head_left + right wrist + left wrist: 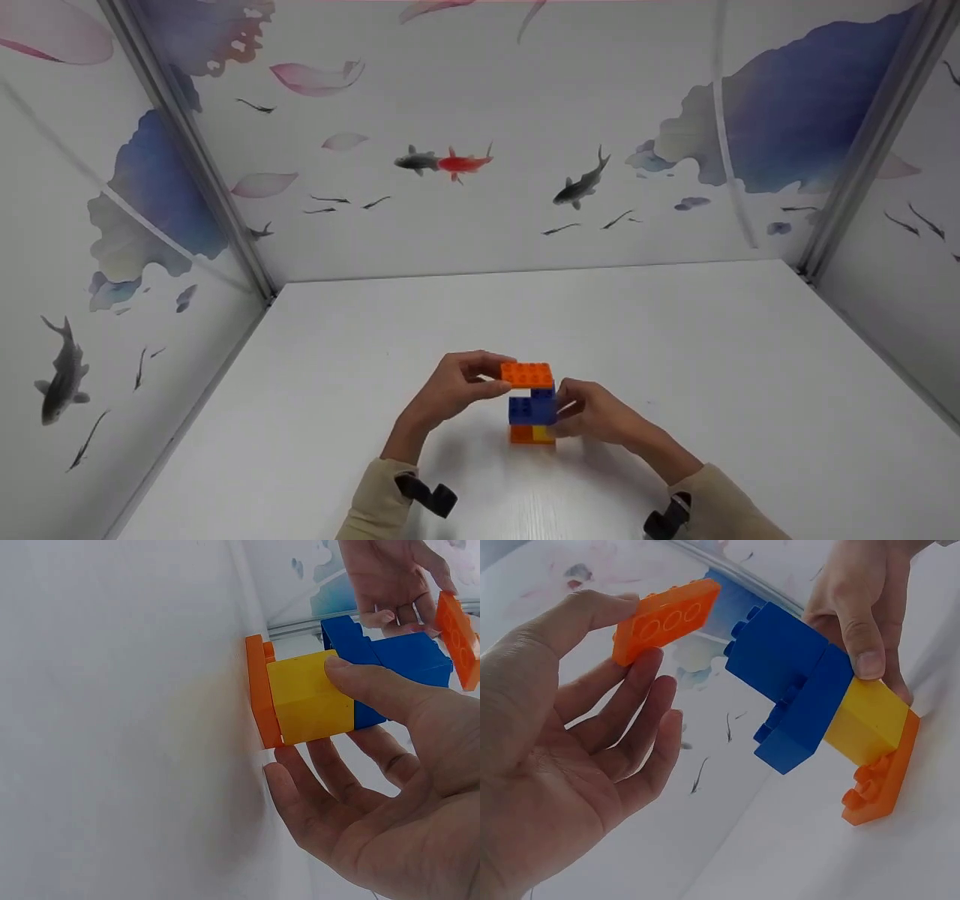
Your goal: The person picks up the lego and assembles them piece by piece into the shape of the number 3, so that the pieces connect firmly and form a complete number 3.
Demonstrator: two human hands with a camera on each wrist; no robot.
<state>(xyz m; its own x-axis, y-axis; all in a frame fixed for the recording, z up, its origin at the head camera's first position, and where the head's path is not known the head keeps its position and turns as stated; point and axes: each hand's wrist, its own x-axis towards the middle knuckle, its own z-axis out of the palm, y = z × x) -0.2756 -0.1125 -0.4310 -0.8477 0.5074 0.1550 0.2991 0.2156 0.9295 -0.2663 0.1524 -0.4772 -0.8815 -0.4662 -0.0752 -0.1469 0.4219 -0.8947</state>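
My left hand [456,385] pinches a thin orange toy building brick [669,621] between thumb and fingers. The brick is held just over a small tower, and the left wrist view shows a gap between the two. At the tower's foot lies an orange brick [889,784], flat on the table. A yellow brick [309,697] stands on part of it, with a blue brick [806,716] across that and another blue brick [772,645] at the top. Thumb and fingers of my right hand [600,411] grip the tower from the right side, around the yellow brick.
The tower stands on a white table [360,337]. White panels printed with fish and petals enclose it, with a back wall [480,232] and side walls. Black straps with small cameras sit on both wrists.
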